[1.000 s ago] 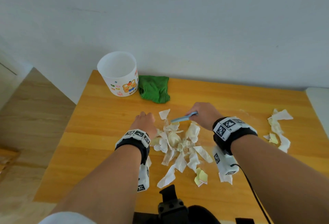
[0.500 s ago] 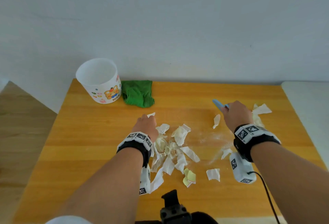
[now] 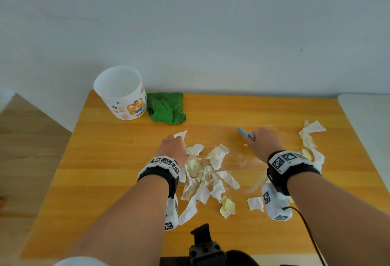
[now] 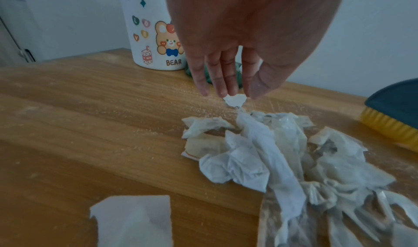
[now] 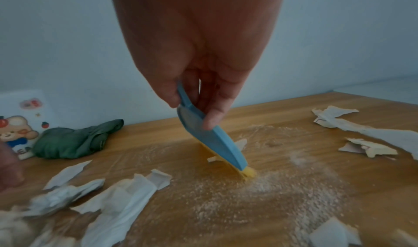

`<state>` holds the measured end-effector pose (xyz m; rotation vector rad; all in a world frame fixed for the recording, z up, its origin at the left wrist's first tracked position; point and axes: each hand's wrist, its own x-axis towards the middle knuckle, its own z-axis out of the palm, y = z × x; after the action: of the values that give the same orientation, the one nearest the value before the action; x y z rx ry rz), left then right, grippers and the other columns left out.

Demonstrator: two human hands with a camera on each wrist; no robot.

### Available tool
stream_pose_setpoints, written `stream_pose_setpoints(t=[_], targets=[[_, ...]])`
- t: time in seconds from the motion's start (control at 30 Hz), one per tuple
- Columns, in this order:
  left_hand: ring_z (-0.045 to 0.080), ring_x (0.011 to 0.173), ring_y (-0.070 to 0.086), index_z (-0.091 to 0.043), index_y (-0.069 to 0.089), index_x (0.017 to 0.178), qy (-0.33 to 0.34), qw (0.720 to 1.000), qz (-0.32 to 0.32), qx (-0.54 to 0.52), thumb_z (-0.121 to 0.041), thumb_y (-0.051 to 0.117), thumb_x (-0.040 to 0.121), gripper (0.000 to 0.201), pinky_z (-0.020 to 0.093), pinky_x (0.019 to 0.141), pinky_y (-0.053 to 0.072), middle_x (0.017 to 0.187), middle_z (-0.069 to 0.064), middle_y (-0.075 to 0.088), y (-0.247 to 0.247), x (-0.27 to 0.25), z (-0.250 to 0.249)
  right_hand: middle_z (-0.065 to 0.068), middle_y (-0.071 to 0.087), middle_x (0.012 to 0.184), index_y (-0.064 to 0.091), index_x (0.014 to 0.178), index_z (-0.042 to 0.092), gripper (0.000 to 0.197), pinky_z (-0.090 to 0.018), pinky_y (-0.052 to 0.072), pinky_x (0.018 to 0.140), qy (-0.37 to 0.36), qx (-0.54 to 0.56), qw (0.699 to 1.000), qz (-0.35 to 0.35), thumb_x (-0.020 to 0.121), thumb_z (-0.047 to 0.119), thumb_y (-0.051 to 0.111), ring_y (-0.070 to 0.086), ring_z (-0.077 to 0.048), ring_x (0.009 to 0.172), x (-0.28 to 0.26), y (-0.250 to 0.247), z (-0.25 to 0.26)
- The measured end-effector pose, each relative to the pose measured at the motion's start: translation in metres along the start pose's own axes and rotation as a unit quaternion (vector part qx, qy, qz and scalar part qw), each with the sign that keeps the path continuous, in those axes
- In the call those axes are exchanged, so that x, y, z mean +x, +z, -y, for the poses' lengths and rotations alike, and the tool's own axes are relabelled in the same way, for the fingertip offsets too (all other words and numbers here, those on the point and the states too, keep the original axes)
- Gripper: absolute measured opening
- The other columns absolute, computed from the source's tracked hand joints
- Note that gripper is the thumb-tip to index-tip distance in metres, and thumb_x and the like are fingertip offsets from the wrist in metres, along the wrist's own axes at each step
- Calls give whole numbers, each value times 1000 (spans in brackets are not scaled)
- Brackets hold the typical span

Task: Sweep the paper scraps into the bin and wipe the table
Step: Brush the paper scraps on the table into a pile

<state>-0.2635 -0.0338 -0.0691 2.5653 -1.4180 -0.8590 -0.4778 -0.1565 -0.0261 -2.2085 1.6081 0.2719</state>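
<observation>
On the bin (image 4: 147,36), "BEAR" in brown capitals under a cartoon bear with a blue bow. Beside it, small hearts lettered L, O and V, a fourth too small to read, plus a drink-carton sticker. No other legible writing.

White, round, open-topped bin (image 3: 118,105), upright at the table's (image 3: 116,160) far left corner. Touching its right side, a crumpled green cloth (image 3: 166,108).

In front of the bin and to its right, toward the near edge: the main pile of scraps (image 3: 202,172), torn white and cream strips, creased and crumpled, some dusted grey. At the pile's near end, two yellow notes (image 3: 228,205). Further right from the bin, well apart from the pile, a second cluster of scraps (image 3: 310,139). Between the two, pale powder (image 5: 260,197) smeared over the wood.

Left hand (image 3: 173,147) at the bin-side edge of the pile, relaxed, fingers (image 4: 222,75) straight and pointing down, tips touching a small white scrap (image 4: 235,99); nothing gripped.

Right hand (image 3: 263,143) wrapped round the handle of a blue brush (image 5: 212,138), forefinger laid along its back, yellow bristles down on the powder with a small scrap right behind them.

A second ago: brush at the pile's far edge, close to the left hand. Now clear of the pile, on the side away from the bin, hands well apart. Left hand, bin and cloth placed as before.
</observation>
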Motion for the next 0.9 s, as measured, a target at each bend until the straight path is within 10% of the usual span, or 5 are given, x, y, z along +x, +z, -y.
stream_pose_setpoints(t=[0.4, 0.63, 0.9], targets=[[25, 116, 45, -16, 53, 121, 4, 1000, -5, -2, -8, 50, 91, 31, 34, 92, 44, 125, 6, 45, -9, -8, 24, -14, 45, 62, 37, 57, 11, 46, -26, 20, 46, -66, 118, 989, 56, 99, 28, 44, 21, -15, 41, -9, 18, 45], [26, 116, 45, -13, 53, 120, 47, 999, -3, 13, -9, 47, 94, 26, 36, 94, 45, 125, 8, 46, -12, -9, 10, -12, 41, 60, 45, 66, 7, 36, -26, 19, 47, 9, 130, 990, -54, 99, 20, 43, 25, -18, 47, -29, 0, 22], [30, 130, 39, -13, 51, 126, 120, 990, 49, 51, -13, 50, 95, 31, 41, 104, 42, 138, 11, 40, 4, -6, -34, -8, 61, 86, 59, 123, 15, 31, -27, 36, 50, 156, 84, 978, -111, 100, 21, 40, 53, -21, 62, -85, 3, -40]])
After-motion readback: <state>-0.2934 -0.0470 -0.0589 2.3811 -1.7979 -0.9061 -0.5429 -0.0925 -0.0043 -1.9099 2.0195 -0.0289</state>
